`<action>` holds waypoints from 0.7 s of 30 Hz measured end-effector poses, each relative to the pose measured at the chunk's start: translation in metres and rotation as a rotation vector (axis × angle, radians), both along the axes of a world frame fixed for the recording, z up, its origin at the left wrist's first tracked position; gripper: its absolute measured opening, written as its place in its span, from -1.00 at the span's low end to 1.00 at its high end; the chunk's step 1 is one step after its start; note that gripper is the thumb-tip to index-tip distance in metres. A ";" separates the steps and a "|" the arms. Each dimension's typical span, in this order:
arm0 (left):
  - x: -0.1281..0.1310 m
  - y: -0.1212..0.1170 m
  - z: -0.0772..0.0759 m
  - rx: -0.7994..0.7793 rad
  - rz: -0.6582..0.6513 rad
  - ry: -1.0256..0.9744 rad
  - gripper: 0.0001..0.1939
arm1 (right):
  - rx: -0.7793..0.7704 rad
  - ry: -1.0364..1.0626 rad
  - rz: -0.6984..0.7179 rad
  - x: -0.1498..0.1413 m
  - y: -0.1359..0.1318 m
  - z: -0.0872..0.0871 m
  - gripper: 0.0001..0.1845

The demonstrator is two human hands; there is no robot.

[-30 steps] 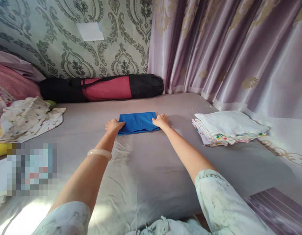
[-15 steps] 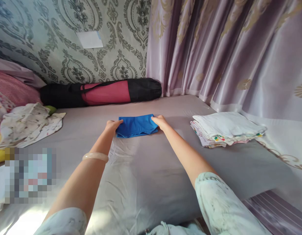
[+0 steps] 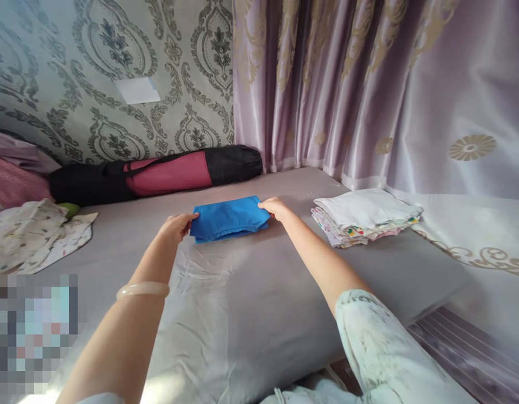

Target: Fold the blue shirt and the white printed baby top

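Observation:
A folded blue garment (image 3: 230, 219), perhaps shorts, is stretched between my two hands just over the grey bed sheet (image 3: 280, 292). My left hand (image 3: 178, 226) pinches its left edge, fingers closed, with a pale bangle (image 3: 143, 289) on that wrist. At the opposite end, my right hand (image 3: 274, 207) grips the upper right corner between thumb and fingers. To the right of that hand lies a neat stack of folded clothes (image 3: 366, 210), white on top with patterned layers beneath.
A black and pink rolled bag (image 3: 170, 173) lies along the wall at the back. Rumpled printed cloth (image 3: 32, 230) sits at the left, near a blurred patch (image 3: 36, 331). Lilac curtains (image 3: 326, 101) hang at the right, down to the bed's edge.
My view has turned to the right, so the stack and bag appear further left. Both hands keep hold of the blue garment, which now looks slightly wider and tilted.

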State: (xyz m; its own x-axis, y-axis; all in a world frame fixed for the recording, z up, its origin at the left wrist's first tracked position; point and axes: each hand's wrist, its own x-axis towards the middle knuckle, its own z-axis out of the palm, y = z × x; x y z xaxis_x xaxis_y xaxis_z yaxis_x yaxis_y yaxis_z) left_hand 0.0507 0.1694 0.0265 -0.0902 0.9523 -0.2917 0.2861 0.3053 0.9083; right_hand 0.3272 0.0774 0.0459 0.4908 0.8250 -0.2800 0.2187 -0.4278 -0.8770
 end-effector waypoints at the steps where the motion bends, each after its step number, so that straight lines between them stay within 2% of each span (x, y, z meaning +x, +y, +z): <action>1: 0.002 -0.003 0.004 -0.003 -0.022 -0.048 -0.65 | 0.011 -0.008 -0.005 0.007 -0.006 0.006 -0.76; 6: 0.028 -0.025 0.023 0.039 -0.132 -0.138 -0.69 | 0.045 -0.074 -0.044 0.042 -0.036 0.032 -0.86; 11: 0.067 -0.051 0.038 0.119 -0.247 -0.144 -0.71 | 0.123 -0.171 -0.097 0.083 -0.068 0.046 -0.93; 17: 0.127 -0.083 0.060 0.153 -0.293 -0.221 -0.76 | 0.193 -0.317 -0.131 0.135 -0.113 0.059 -0.83; 21: 0.168 -0.100 0.069 0.191 -0.364 -0.302 -0.73 | 0.212 -0.450 -0.174 0.168 -0.141 0.068 -0.80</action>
State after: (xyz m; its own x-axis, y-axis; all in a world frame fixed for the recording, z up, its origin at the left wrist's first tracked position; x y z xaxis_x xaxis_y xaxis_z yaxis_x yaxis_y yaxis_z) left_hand 0.2187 0.0699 0.0953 0.3185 0.9452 -0.0714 0.0592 0.0554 0.9967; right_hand 0.4957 -0.0639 0.1136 0.6589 0.7363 0.1537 0.5349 -0.3151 -0.7840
